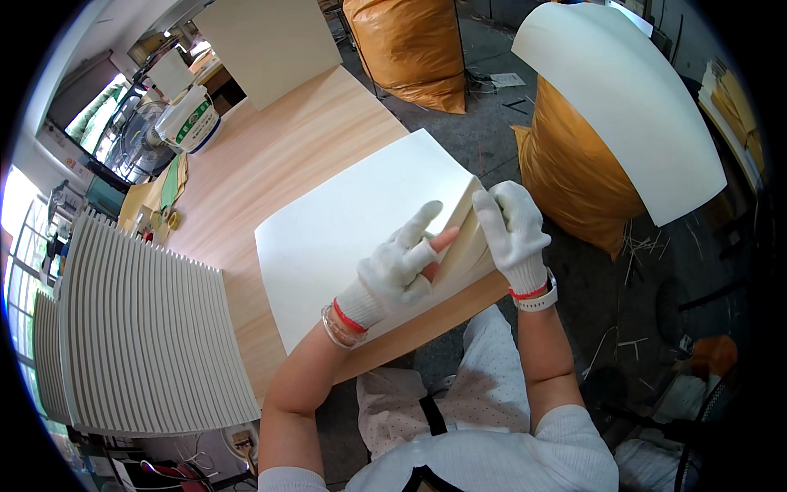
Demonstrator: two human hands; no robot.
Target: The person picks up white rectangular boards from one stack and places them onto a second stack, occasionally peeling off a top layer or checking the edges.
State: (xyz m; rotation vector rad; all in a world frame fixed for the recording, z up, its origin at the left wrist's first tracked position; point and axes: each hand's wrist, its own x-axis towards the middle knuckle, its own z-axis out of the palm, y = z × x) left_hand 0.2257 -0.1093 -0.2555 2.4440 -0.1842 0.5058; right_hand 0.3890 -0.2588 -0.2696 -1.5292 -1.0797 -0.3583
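A large white sheet (336, 221) of card or thick paper lies on the wooden table in front of me. Along its right side, a cream-coloured folded strip (466, 246) stands up at an angle. My left hand (393, 266), in a white knit glove with some fingertips bare, rests over the sheet beside this strip, its fingers apart. At the strip's outer edge, my gloved right hand (515, 228) is closed, thumb against the strip's upper end. The fingers' undersides are hidden there.
A stack of ridged pale panels (156, 336) stands at the left. Beyond are a tape roll (174, 220), a white tub (190, 119) and an upright board (266, 49). Off the table's right side stand orange sacks (414, 53), one under a curved white sheet (623, 98).
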